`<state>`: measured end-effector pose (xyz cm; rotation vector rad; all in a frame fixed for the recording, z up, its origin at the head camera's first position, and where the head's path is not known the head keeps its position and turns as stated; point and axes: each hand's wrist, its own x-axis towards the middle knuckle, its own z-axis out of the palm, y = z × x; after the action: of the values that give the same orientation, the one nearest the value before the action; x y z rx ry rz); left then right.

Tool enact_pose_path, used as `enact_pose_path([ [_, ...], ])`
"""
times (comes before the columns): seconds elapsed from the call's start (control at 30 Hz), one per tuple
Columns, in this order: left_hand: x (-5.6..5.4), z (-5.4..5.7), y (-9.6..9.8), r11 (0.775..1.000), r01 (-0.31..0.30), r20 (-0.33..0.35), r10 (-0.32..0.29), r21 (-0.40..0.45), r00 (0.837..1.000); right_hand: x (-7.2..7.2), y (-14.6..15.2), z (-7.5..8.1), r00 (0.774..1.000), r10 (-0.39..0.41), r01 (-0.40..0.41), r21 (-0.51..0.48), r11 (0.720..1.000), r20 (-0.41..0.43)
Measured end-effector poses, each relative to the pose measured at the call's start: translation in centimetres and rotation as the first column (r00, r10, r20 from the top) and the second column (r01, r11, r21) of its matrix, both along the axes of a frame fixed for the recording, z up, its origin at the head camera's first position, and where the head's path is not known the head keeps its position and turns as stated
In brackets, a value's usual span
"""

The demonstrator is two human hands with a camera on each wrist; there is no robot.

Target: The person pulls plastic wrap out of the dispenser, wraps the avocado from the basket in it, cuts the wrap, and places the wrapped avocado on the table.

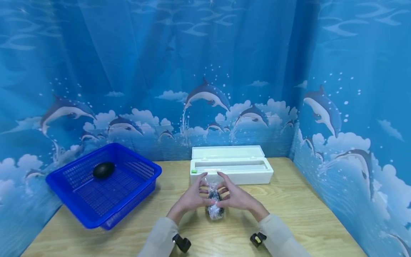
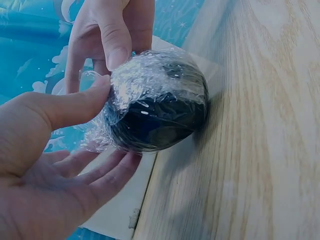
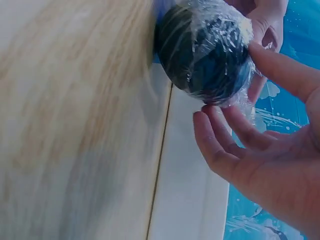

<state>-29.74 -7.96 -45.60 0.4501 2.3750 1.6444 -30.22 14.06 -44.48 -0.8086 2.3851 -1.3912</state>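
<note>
A dark, smooth oval object wrapped in crinkled clear cling film rests on the table, between my two hands. My left hand holds its left side, thumb on the film and fingertips against the far underside. From the other side my right hand holds it too, its thumb pressed on the film and its fingers bent around the loose film end. The thumbs nearly meet over the wrapped object. Exactly what kind of thing lies under the film cannot be told. Behind the hands stands a white cling film box, its lid raised.
On the left is a blue plastic basket with an unwrapped black oval object inside. A small green piece sits on the white box's front left corner. Dolphin-printed blue curtains border the wooden table.
</note>
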Motion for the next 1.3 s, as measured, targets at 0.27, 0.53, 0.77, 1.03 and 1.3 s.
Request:
enact_pose_path([
  [0.27,-0.10,0.09,0.28,0.999,-0.035,-0.059,0.037,0.031,0.998,0.01,-0.30,-0.17,0.995,-0.100,0.100,-0.002,0.995,0.020],
  [0.53,-0.24,-0.05,0.29,0.999,-0.031,-0.117,0.034,0.028,0.993,-0.04,-0.16,-0.12,0.998,-0.056,0.056,-0.018,0.998,-0.010],
  [0.77,-0.20,0.06,0.15,0.999,-0.051,-0.103,0.050,-0.008,0.993,-0.08,-0.05,-0.03,0.997,-0.039,0.040,0.020,0.999,-0.060],
  [1.03,-0.22,0.22,0.05,0.991,-0.104,-0.110,0.094,-0.088,0.989,-0.04,-0.10,-0.12,0.994,-0.020,0.020,-0.001,1.000,-0.109],
  [1.3,-0.10,0.38,0.07,0.992,-0.050,-0.089,0.040,-0.114,0.995,0.25,0.43,0.72,0.990,0.028,-0.019,0.060,0.998,-0.137],
])
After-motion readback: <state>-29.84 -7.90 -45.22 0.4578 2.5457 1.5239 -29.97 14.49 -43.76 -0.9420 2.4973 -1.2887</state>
